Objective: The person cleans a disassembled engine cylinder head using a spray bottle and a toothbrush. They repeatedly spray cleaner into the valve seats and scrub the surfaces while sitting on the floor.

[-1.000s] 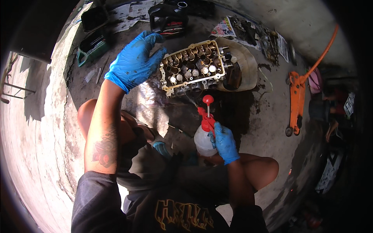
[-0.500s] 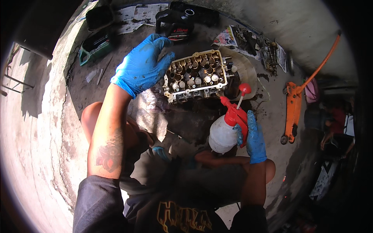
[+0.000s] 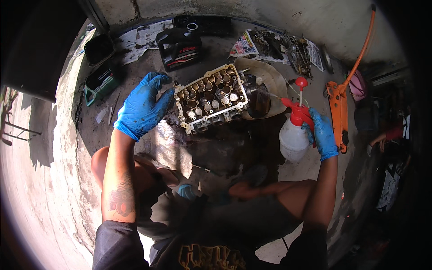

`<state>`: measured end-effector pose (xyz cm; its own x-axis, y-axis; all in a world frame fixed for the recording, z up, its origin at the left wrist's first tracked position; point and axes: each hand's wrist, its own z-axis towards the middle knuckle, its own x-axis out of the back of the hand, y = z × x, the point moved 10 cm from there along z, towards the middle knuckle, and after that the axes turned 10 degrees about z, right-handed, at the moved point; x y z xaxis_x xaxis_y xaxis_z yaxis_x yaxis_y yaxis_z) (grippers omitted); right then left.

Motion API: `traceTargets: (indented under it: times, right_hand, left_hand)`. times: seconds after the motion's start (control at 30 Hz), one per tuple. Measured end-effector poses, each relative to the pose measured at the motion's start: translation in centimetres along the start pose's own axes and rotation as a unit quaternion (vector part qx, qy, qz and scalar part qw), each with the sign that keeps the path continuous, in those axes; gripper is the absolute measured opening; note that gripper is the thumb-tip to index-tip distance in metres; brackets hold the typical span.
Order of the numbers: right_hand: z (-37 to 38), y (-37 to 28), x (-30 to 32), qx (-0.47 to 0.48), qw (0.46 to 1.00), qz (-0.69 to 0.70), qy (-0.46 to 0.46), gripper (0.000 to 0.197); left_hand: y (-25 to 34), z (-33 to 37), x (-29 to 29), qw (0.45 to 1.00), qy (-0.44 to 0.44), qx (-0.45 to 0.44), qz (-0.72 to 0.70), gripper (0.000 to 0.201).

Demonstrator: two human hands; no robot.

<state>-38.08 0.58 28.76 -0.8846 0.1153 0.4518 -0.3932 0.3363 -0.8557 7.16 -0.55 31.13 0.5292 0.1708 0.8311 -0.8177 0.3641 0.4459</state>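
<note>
In front of me lies a metal engine cylinder head point(image 3: 211, 101), oily brown inside, with several round shiny valve lifters. My left hand point(image 3: 145, 107), in a blue glove, is beside its left end, thumb and fingers apart and slightly curled; whether the fingertips touch the metal I cannot tell. My gloved right hand point(image 3: 325, 135) is closed round the red handle of a white pump sprayer point(image 3: 294, 141). Its nozzle points left at the cylinder head's right end, and a thin pale streak of liquid runs between them. A pale basin point(image 3: 281, 85) sits under and behind that right end.
Beyond stand a black oil jug point(image 3: 180, 49) and a cut-open green container point(image 3: 101, 83). Greasy metal parts point(image 3: 299, 56) lie on newspaper point(image 3: 245, 47) by the wall. An orange floor jack point(image 3: 336, 108) stands at the right. Another person's hand point(image 3: 378, 139) shows at the far right.
The sprayer has moved right, away from the cylinder head's near side, and a liquid streak now shows at its nozzle. My left hand has come slightly nearer to me. The whole view has shifted and turned.
</note>
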Motion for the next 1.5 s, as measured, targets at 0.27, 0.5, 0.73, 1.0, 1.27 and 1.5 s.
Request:
traceTargets:
  times: [0.27,0.5,0.73,1.0,1.27,1.5]
  right_hand:
    - [-0.2,0.2,2.7,-0.048,0.999,-0.020,0.000,0.053]
    - [0.4,0.4,2.7,-0.011,1.000,-0.011,-0.013,0.056]
    - [3.6,1.2,2.9,-0.011,0.995,-0.100,0.015,0.063]
    - [5.0,1.1,1.3,-0.045,0.989,-0.124,-0.063,0.062]
    - [4.1,2.6,3.0,-0.080,0.983,-0.155,-0.054,0.063]
    - [3.2,1.4,3.2,-0.038,0.990,-0.114,-0.076,0.059]
  left_hand:
    - [1.2,1.2,-4.5,0.996,-0.088,0.006,0.005,0.026]
    - [2.7,1.2,-6.7,0.991,-0.130,-0.010,0.032,0.027]
    - [2.9,1.3,-7.6,0.990,-0.138,-0.024,0.034,0.025]
    - [2.0,1.6,-8.2,0.990,-0.139,-0.013,0.018,0.023]
    - [2.1,1.6,-9.3,0.988,-0.152,-0.022,0.018,0.023]
    - [3.3,2.0,-10.1,0.986,-0.162,-0.025,0.038,0.024]
